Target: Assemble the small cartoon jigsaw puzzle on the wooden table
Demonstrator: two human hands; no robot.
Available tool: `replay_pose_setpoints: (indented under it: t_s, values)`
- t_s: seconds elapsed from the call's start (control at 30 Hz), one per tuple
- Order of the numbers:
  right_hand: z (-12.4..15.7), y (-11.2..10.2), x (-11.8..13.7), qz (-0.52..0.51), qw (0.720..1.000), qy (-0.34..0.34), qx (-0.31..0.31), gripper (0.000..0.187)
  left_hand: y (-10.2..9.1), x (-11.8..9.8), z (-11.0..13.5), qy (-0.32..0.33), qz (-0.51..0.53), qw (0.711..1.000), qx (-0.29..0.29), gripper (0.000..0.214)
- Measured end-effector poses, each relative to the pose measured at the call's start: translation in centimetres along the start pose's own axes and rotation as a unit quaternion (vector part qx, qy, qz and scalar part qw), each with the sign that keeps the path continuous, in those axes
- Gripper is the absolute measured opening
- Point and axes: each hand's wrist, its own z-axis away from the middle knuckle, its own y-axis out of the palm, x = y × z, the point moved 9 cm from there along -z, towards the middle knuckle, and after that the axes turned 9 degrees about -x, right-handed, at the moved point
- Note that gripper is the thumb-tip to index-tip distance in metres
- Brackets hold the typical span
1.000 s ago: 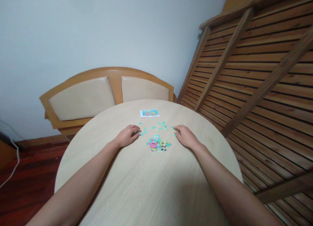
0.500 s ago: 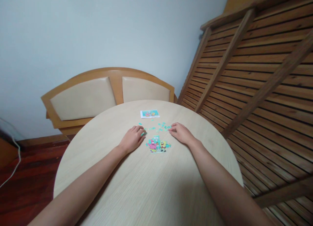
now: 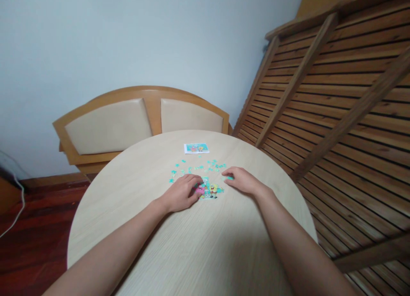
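Observation:
A partly joined jigsaw puzzle (image 3: 214,190) with a yellow and a pink cartoon figure lies flat on the round table. My left hand (image 3: 182,192) rests over its left side, covering part of the pink figure; its fingers are curved, apart from the thumb, with no loose piece visible in them. To the right of the puzzle, my right hand (image 3: 241,179) has a small teal puzzle piece (image 3: 228,177) between thumb and fingers. Loose teal puzzle pieces (image 3: 199,168) are scattered just beyond both hands, several of them left of the puzzle.
A picture card (image 3: 196,148) of the same cartoon lies farther back on the pale wooden table (image 3: 205,244). Behind the table stands a padded wooden headboard (image 3: 156,116) against the wall. A slatted wooden frame (image 3: 320,95) leans on the right.
My left hand has moved right and nearer, from the loose pieces onto the puzzle's left side. My right hand has drawn back slightly from the loose pieces, a teal piece now showing in it.

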Motion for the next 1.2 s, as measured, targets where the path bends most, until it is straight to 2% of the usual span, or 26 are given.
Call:
replay_pose_setpoints:
  t_s: [0.17, 0.3, 0.6, 0.73, 0.87, 0.97, 1.07, 1.2]
  values:
    - [0.0, -0.1, -0.1, 0.001, 1.0, 0.016, -0.01, 0.018, 0.1, 0.8, 0.2, -0.017, 0.015, 0.999, 0.036, 0.042]
    - [-0.1, 0.3, -0.1, -0.006, 1.0, 0.023, -0.001, 0.019, 0.4, 0.7, 0.3, -0.016, 0.029, 0.998, 0.055, 0.044]
    - [0.4, 0.9, 0.5, -0.07, 0.996, 0.043, 0.045, 0.025, 0.2, 0.8, 0.3, -0.004, 0.035, 0.998, 0.054, 0.04]
    - [0.5, 0.9, 0.9, -0.113, 0.992, 0.027, 0.055, 0.024, -0.2, 1.0, 0.3, -0.002, 0.045, 0.997, 0.059, 0.04]
    - [0.3, 0.4, 1.8, -0.143, 0.989, 0.013, 0.034, 0.016, -1.0, 1.7, 0.0, -0.029, 0.035, 0.998, 0.041, 0.036]
    - [0.0, 0.6, 3.2, -0.191, 0.981, 0.027, 0.021, 0.019, -1.1, 2.7, -0.2, -0.088, 0.048, 0.995, 0.007, 0.03]
    - [-0.1, 1.7, 5.2, -0.259, 0.965, 0.042, 0.022, 0.021, -0.6, 3.2, -0.2, -0.141, 0.118, 0.982, -0.033, 0.028]
    - [0.0, 3.6, 8.0, -0.308, 0.949, 0.046, 0.048, 0.024, 0.3, 3.0, -0.4, -0.173, 0.235, 0.955, -0.059, 0.027]
